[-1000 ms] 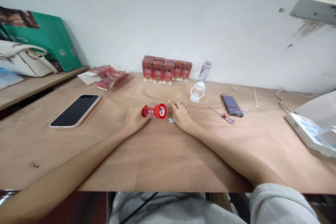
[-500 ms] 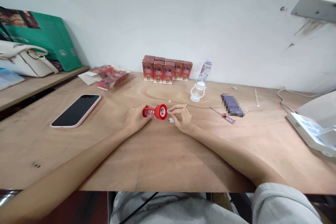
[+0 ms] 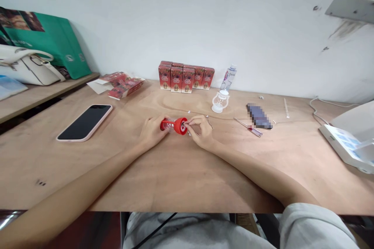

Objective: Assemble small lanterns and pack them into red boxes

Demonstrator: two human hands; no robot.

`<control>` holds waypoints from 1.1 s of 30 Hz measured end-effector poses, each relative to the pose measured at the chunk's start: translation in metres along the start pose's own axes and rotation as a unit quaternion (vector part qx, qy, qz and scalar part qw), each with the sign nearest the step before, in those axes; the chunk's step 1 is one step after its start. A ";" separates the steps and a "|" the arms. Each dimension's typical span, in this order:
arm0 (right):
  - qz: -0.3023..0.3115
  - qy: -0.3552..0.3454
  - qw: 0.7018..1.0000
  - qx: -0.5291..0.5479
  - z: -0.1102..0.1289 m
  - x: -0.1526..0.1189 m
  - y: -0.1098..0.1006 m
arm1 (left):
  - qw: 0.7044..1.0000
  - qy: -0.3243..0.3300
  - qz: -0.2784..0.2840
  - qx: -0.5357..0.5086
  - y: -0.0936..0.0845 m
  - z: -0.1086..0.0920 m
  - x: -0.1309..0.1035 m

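Observation:
A red lantern (image 3: 180, 126) with a clear middle lies on its side in my left hand (image 3: 153, 131), whose fingers wrap round its far end. Its open round base faces right, toward my right hand (image 3: 202, 131). The thumb and fingertips of my right hand are pinched together at that base, on something too small to make out. Small white scraps lie on the table near the fingertips, partly covered by the hand. A white lantern (image 3: 220, 102) stands upright beyond my right hand.
Red boxes (image 3: 176, 79) stand by the wall, beside a bottle (image 3: 228, 78). Flattened red boxes (image 3: 125, 87) and a pink-cased phone (image 3: 85, 123) are at the left. A screwdriver (image 3: 249, 127), a blurred dark object (image 3: 259, 116) and a white device (image 3: 347, 148) lie right.
The red lantern has shifted slightly right, and its base has turned a little. The fingertips of my right hand now reach in at the base, where they were just outside it.

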State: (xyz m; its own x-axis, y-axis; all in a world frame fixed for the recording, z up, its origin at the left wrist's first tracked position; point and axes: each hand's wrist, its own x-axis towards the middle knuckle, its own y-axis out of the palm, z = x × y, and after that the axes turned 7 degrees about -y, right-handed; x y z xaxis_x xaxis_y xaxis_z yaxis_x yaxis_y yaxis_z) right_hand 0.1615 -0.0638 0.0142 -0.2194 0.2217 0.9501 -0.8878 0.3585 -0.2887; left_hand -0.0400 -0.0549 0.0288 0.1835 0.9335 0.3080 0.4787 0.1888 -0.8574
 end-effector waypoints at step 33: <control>0.098 0.087 0.991 0.036 -0.003 0.003 -0.005 | 1.000 0.007 -0.014 0.000 0.002 0.005 0.001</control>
State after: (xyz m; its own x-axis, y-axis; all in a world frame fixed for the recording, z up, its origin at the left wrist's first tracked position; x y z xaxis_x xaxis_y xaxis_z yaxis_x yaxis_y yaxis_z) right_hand 0.1663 -0.0623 0.0185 -0.3219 0.4364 0.8402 -0.8634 0.2289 -0.4497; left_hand -0.0430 -0.0521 0.0252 0.1821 0.9232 0.3385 0.4832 0.2158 -0.8485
